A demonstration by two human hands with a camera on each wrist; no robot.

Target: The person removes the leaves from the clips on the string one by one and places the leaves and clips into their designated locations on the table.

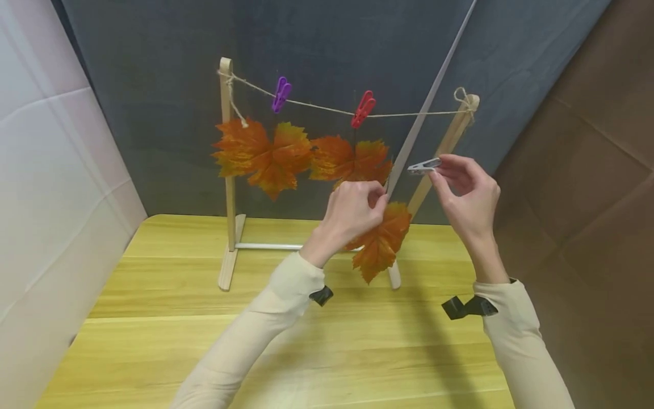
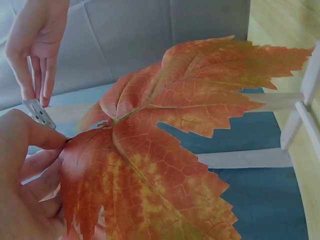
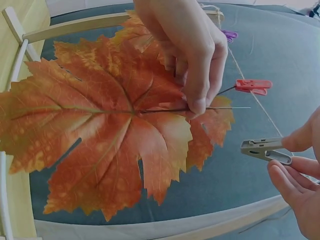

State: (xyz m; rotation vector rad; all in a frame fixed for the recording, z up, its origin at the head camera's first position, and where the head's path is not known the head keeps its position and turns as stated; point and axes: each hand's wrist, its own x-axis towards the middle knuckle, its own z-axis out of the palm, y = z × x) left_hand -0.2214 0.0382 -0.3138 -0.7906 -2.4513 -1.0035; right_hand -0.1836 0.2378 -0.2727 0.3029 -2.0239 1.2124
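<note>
Dark backdrop [image 1: 168,40], yellow bench [image 1: 168,329], two pinches!

Fingers of the left hand [image 1: 351,211] pinch the stem [image 3: 162,110] of an orange leaf [image 1: 380,243] hanging below them; fingers of the right hand [image 1: 471,201] pinch a grey clothespin [image 3: 250,147] to the leaf's right.

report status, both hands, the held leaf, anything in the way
Left hand pinching leaf by its stem. Right hand pinching grey clothespin. Leaf not yet clipped to line. Nothing visibly blocking the line right of red clothespin.

a studio-like setting: a wood-grain bench [image 1: 153,329] bordered by pale cloth [image 1: 61,147] left, dark cloth [image 1: 153,57] far and brown cloth [image 1: 587,199] right.
</note>
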